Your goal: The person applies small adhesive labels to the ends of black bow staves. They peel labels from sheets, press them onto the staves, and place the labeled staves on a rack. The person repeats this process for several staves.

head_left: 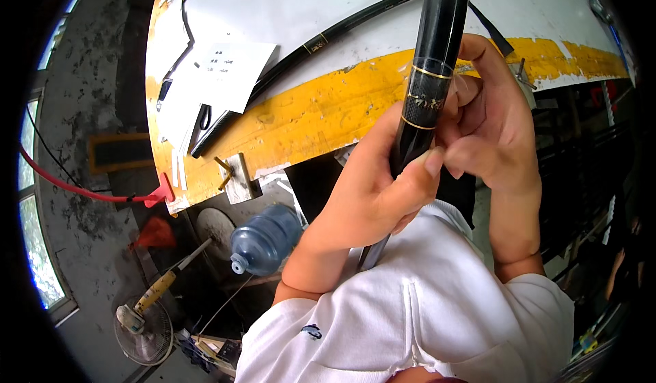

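A thick black fishing rod (443, 21) with gold rings and gold lettering rises in front of me, its lower end against my white shirt. Around its upper gold ring shows a clear, film-like edge. My left hand (372, 195) wraps the rod below the lettered band, thumb lying along its front. On the other side, my right hand (499, 123) curls its fingers against the rod beside the lettering; its thumb is slightly blurred and some fingertips are hidden behind the rod. A second, similar black rod (294, 58) lies across the table, partly under white paper (236, 75).
The white table (383, 31) has a worn yellow front edge. A metal clamp-like block (238, 178) sits at that edge, near a red bracket (160, 190). Below are a blue water bottle (266, 239) and a fan (143, 332). Dark racks (581, 157) stand at right.
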{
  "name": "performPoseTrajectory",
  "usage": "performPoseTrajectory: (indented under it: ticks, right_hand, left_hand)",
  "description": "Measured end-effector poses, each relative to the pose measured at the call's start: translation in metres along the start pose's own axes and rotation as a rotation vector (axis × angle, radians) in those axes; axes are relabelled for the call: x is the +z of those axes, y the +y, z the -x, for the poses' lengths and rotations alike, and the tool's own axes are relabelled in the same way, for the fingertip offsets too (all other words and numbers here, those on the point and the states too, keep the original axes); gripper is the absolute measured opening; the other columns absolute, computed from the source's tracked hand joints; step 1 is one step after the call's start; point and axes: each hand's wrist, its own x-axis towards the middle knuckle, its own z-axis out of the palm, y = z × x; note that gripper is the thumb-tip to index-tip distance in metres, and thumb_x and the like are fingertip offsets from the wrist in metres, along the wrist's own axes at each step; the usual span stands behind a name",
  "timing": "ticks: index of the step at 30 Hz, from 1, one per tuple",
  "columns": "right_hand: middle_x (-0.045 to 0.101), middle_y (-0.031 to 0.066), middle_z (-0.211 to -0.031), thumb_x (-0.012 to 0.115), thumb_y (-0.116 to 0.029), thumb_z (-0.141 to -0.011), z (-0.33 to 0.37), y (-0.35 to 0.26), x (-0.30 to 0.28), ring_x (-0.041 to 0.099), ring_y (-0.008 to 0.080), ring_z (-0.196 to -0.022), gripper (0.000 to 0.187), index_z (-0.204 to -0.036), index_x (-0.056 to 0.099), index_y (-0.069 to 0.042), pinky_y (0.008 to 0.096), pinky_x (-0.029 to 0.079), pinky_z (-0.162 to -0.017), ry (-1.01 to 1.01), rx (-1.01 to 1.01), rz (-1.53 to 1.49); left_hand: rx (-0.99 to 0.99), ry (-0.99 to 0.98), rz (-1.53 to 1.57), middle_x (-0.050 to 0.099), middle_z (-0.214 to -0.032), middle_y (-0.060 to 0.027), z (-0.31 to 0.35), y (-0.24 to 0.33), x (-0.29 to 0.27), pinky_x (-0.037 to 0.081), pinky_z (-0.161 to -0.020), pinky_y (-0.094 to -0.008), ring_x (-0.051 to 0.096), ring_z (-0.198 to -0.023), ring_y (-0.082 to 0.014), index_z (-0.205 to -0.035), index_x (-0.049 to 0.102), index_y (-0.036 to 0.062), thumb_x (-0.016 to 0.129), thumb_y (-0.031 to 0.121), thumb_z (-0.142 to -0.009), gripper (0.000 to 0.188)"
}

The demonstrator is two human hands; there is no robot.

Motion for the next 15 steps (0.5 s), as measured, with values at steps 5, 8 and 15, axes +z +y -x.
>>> performPoseTrajectory:
  ticks: [5,8,15]
  right_hand:
    - [0.057,0.0019,-0.072,0.072,-0.016,-0.072,-0.009,-0.022,0.011,0.047,0.0028,-0.051,0.063,-0.125,0.041,0.002,0.0172,0.030,-0.042,0.060,0.118,0.273]
    - [0.051,-0.0036,-0.069,0.074,-0.020,-0.072,-0.012,-0.022,0.014,0.044,0.0007,-0.055,0.063,-0.122,0.043,0.001,0.0165,0.029,-0.048,0.104,0.138,0.194]
    - [0.040,-0.0068,-0.068,0.071,-0.021,-0.067,-0.008,-0.013,0.018,0.037,0.0011,-0.058,0.062,-0.121,0.046,-0.003,0.0184,0.025,-0.051,0.106,0.141,0.438]
  left_hand:
    - [0.050,0.078,-0.111,0.057,-0.082,0.0003,0.004,0.001,0.011,0.032,-0.043,-0.0176,0.041,-0.048,-0.0014,-0.128,0.041,0.0033,0.053,0.006,-0.089,0.041]
    - [0.062,-0.016,-0.044,0.056,-0.081,0.0007,0.002,0.000,0.009,0.032,-0.043,-0.0179,0.042,-0.050,-0.0008,-0.125,0.043,0.0031,0.052,0.003,-0.088,0.039]
    - [0.160,0.230,-0.554,0.058,-0.075,-0.0066,0.001,-0.007,0.006,0.047,-0.065,-0.0276,0.058,-0.068,-0.0143,-0.112,0.042,0.0002,0.060,0.005,-0.082,0.035]
